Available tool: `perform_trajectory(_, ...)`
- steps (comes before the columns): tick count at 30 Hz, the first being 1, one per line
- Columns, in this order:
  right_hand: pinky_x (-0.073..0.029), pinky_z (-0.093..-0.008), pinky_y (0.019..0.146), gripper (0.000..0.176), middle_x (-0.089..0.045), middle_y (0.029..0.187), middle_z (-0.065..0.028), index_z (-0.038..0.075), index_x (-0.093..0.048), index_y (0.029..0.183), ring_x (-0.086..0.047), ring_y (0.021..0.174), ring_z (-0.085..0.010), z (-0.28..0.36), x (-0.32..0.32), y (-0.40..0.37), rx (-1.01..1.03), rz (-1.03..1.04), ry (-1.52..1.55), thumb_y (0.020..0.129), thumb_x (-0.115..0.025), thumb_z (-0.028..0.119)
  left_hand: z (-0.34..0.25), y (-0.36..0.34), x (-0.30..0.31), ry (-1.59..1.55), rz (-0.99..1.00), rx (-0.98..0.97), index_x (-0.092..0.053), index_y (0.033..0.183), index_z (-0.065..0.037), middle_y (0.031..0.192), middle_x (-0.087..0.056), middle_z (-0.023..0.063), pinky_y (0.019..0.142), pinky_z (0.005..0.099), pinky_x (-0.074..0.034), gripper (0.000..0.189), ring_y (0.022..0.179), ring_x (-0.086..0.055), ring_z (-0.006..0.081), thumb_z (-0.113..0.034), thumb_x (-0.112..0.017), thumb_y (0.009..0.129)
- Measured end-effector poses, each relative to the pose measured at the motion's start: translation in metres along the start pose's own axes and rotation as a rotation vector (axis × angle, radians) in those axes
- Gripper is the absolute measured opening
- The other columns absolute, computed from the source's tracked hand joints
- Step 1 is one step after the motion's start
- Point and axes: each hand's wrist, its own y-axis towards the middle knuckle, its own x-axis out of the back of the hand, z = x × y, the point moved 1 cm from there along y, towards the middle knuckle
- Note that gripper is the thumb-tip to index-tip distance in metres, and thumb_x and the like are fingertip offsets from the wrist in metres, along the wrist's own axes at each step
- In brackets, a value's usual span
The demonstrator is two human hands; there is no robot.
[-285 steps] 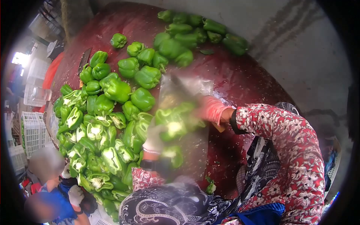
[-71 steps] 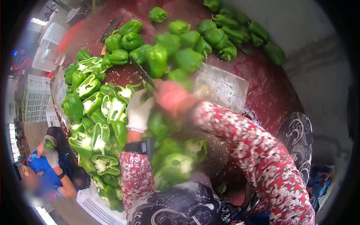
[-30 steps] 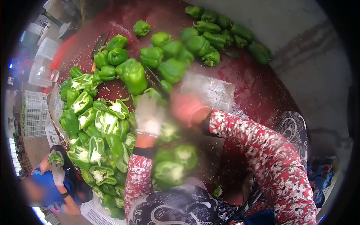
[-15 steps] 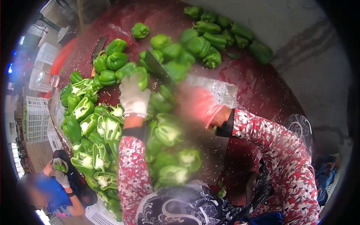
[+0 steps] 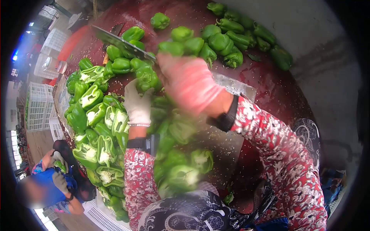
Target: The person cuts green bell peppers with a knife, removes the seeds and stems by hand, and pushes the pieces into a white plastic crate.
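My left hand [image 5: 137, 104], in a pale glove, has its fingers and thumb about the lower end of a whole green bell pepper [image 5: 147, 78]. My right hand [image 5: 190, 82], in a pinkish-red glove and blurred by motion, grips a broad-bladed knife [image 5: 123, 44]. The blade points up and left, above the pepper and over other whole peppers. Halved bell peppers [image 5: 91, 97] with pale seedy cores lie heaped left of my left hand. More cut peppers [image 5: 185, 175], blurred, lie below my hands.
Whole green peppers [image 5: 221, 42] sit across the back of the red table [image 5: 269, 88], which is strewn with seeds. A clear plastic sheet [image 5: 239, 86] lies under my right wrist. At lower left a person in blue [image 5: 58, 188] holds a pepper. White crates [image 5: 38, 106] stand at left.
The knife has swung up and left with my right hand, from beside the pepper to above it. My left hand has shifted slightly down and its fingers have changed position on the pepper.
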Motion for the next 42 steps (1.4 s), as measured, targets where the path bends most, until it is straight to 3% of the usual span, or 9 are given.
perform_trajectory(5, -0.055, -0.0395, 0.062, 0.027, -0.069, 0.075, -0.0119, 0.004, -0.067, 0.096, -0.070, 0.078, -0.0285, -0.032, -0.084, 0.032, 0.072, 0.714, -0.338, 0.070, -0.073, 0.010, 0.000, -0.001, 0.002, -0.016, 0.007, -0.077, -0.054, 0.118, -0.005, 0.115, -0.057, 0.0166, 0.091, 0.0412, -0.045, 0.052, 0.106, -0.056, 0.0348, -0.016, -0.076, 0.073)
perform_trajectory(8, -0.056, -0.0353, 0.067, 0.027, -0.071, 0.087, -0.0125, 0.004, -0.071, 0.091, -0.070, 0.085, -0.0251, -0.020, -0.083, 0.032, 0.149, 0.753, -0.394, 0.066, -0.077, 0.011, 0.007, -0.004, 0.010, -0.064, 0.048, 0.057, -0.055, 0.116, -0.004, 0.115, -0.057, 0.0168, 0.093, 0.0403, -0.044, 0.052, 0.107, -0.056, 0.0350, -0.019, -0.077, 0.072)
perform_trajectory(17, -0.057, -0.0395, 0.070, 0.026, -0.072, 0.088, -0.0170, 0.004, -0.073, 0.092, -0.071, 0.085, -0.0305, -0.026, -0.087, -0.013, 0.014, 0.516, -0.195, 0.067, -0.078, 0.009, -0.031, 0.007, 0.006, 0.345, 0.110, 0.121, -0.051, 0.125, -0.007, 0.120, -0.053, 0.0178, 0.095, 0.0430, -0.044, 0.063, 0.109, -0.054, 0.0377, -0.031, -0.073, 0.071)
perform_trajectory(21, -0.056, -0.0419, 0.071, 0.019, -0.071, 0.091, -0.0180, 0.003, -0.072, 0.093, -0.071, 0.086, -0.0311, -0.034, -0.076, -0.027, 0.011, 0.493, -0.204, 0.075, -0.068, 0.007, -0.009, -0.011, 0.018, -0.050, -0.090, 0.137, -0.054, 0.121, -0.001, 0.120, -0.057, 0.0191, 0.098, 0.0403, -0.043, 0.059, 0.112, -0.054, 0.0333, -0.020, -0.074, 0.070)
perform_trajectory(24, -0.052, -0.0415, 0.069, 0.041, -0.065, 0.083, -0.0156, 0.003, -0.059, 0.102, -0.065, 0.080, -0.0335, -0.045, -0.049, -0.028, 0.030, 0.486, -0.088, 0.074, -0.071, 0.030, 0.000, -0.028, 0.058, -0.366, -0.305, 0.358, -0.053, 0.123, 0.006, 0.126, -0.054, 0.0184, 0.105, 0.0365, -0.036, 0.054, 0.119, -0.049, 0.0277, -0.010, -0.074, 0.077)
perform_trajectory(33, -0.048, -0.0440, 0.068, 0.026, -0.064, 0.080, -0.0224, 0.000, -0.058, 0.103, -0.063, 0.072, -0.0336, -0.082, 0.043, -0.075, -0.505, 0.244, 0.135, 0.088, -0.060, 0.021, -0.023, -0.040, 0.132, 0.683, -0.505, 0.160, -0.047, 0.134, 0.003, 0.134, -0.049, 0.0222, 0.111, 0.0394, -0.030, 0.065, 0.127, -0.045, 0.0324, -0.011, -0.073, 0.076)
perform_trajectory(39, -0.047, -0.0449, 0.066, 0.027, -0.064, 0.083, -0.0217, 0.001, -0.058, 0.102, -0.062, 0.073, -0.0354, -0.087, 0.055, -0.087, -0.456, 0.075, 0.190, 0.088, -0.059, 0.024, -0.081, -0.038, 0.042, 0.071, -0.217, -0.252, -0.061, 0.117, 0.000, 0.117, -0.062, 0.0186, 0.101, 0.0425, -0.042, 0.044, 0.113, -0.056, 0.0340, -0.007, -0.071, 0.075)
perform_trajectory(41, -0.050, -0.0420, 0.066, 0.030, -0.065, 0.085, -0.0206, 0.000, -0.058, 0.103, -0.064, 0.077, -0.0350, -0.111, 0.023, -0.091, -0.262, 0.151, 0.053, 0.088, -0.060, 0.026, -0.081, -0.048, 0.019, 0.066, -0.162, -0.311, -0.062, 0.115, 0.000, 0.114, -0.063, 0.0180, 0.099, 0.0430, -0.044, 0.041, 0.111, -0.056, 0.0352, -0.009, -0.070, 0.076)
perform_trajectory(42, -0.053, -0.0397, 0.069, 0.031, -0.066, 0.087, -0.0190, -0.002, -0.062, 0.101, -0.066, 0.082, -0.0335, -0.141, 0.001, -0.107, 0.229, 0.242, -0.214, 0.088, -0.060, 0.026, -0.083, -0.050, 0.010, 0.058, -0.165, -0.324, -0.062, 0.115, 0.000, 0.114, -0.063, 0.0180, 0.099, 0.0430, -0.044, 0.041, 0.111, -0.056, 0.0352, -0.009, -0.070, 0.076)
